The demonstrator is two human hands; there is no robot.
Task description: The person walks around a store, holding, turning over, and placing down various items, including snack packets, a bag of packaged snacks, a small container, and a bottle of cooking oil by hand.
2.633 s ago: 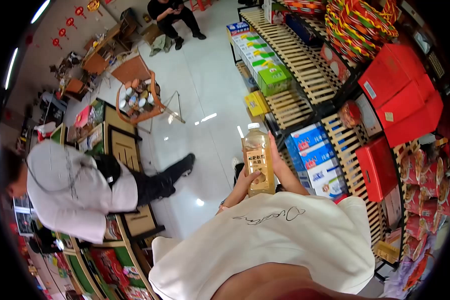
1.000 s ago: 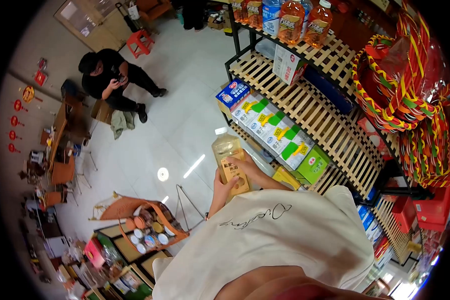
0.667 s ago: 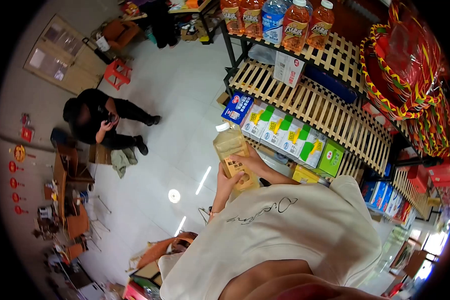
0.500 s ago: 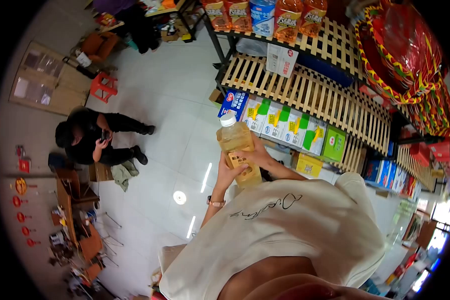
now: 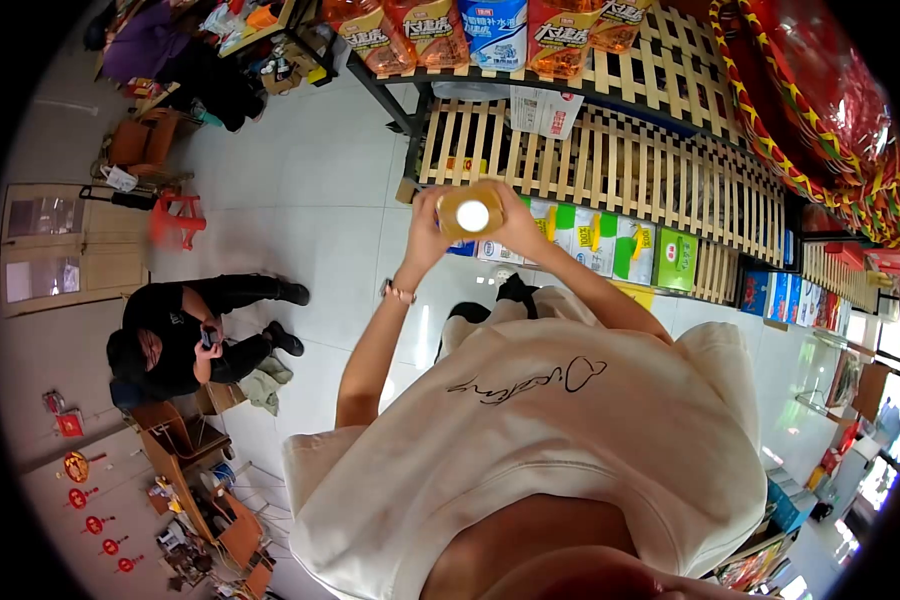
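A large clear bottle of yellowish liquid (image 5: 454, 222) is held out at arm's length, its white cap (image 5: 472, 216) pointing up at the camera. My left hand (image 5: 428, 232) is wrapped round the left side of it, and my right hand (image 5: 515, 222) grips the right side. The bottle's label is hidden from this angle. Just beyond it is the front edge of a slatted shelf (image 5: 530, 165); whether they touch, I cannot tell. Below that shelf, white-and-green cartons (image 5: 590, 240) stand in a row beside a green box (image 5: 676, 258).
Several orange drink bottles (image 5: 562, 35) and a blue one (image 5: 493, 35) stand on the top shelf. Red baskets (image 5: 820, 100) are at the right. A person in black (image 5: 185, 330) holds a small device at left; another in purple (image 5: 155, 45) is further back. A red stool (image 5: 177, 220) stands between them.
Both hands have moved the bottle away from my chest towards the shelf, and my arms are straighter. Its side showed before; now its cap faces me. The whole view has shifted.
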